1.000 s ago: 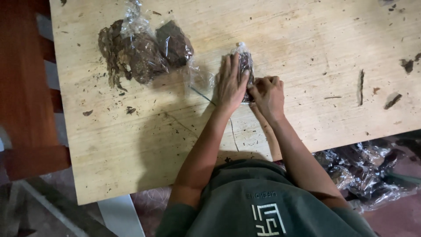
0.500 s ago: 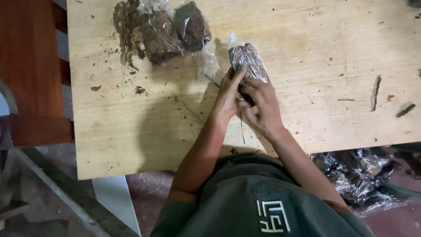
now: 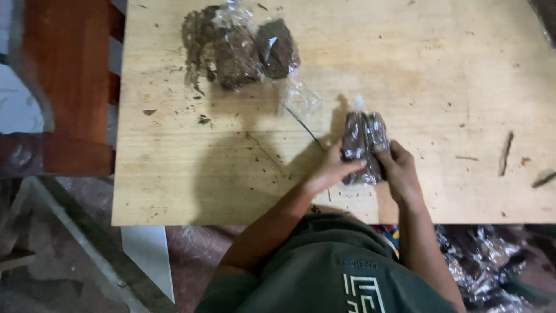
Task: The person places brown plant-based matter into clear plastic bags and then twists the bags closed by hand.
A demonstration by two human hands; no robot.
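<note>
My single head camera looks steeply down from above the bench [image 3: 174, 174], fairly near, its near edge crossing low in view, with floor showing below and left of it.

A pale plywood table [image 3: 440, 64] carries an open plastic bag of dark soil [image 3: 240, 46] far left, a small clear packet of soil [image 3: 363, 145] near centre, and twigs [image 3: 507, 152] at right.

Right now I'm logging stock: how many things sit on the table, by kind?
Small clear bag of dark stuff, held in both hands: 1
Large clear bag of dark stuff, lying open: 1
Twig: 1
Total: 3
</note>
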